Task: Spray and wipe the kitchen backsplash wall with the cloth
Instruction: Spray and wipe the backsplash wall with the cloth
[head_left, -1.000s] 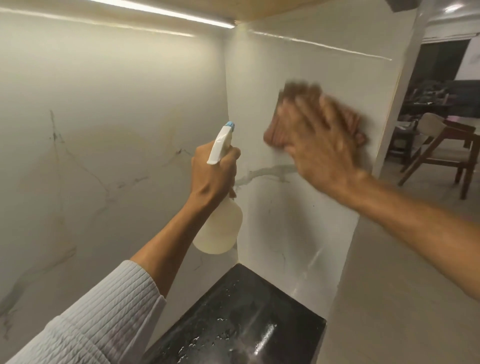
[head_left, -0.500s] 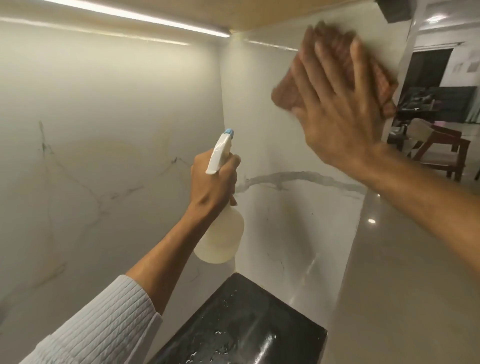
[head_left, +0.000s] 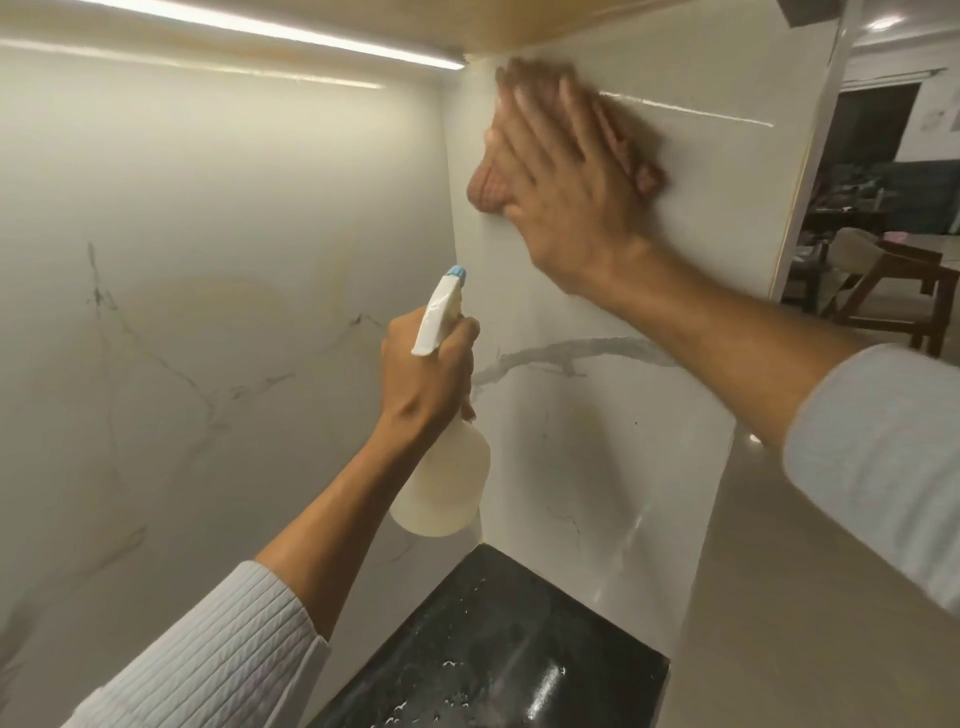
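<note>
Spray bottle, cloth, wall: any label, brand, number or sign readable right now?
No text can be read anywhere.
Spray bottle, gripped by the left hand: plain, no label showing.
Cloth under the flat right hand: blurred, no writing visible.
Wall: grey veins only.
Room behind at right: things too small and dim to read.

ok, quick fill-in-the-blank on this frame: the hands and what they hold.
The left hand grips a spray bottle whose nozzle tip is ____. The right hand presses the ____ flat against the wall. The droplet-speckled surface below is ____.
Missing words: blue; cloth; black.
</note>
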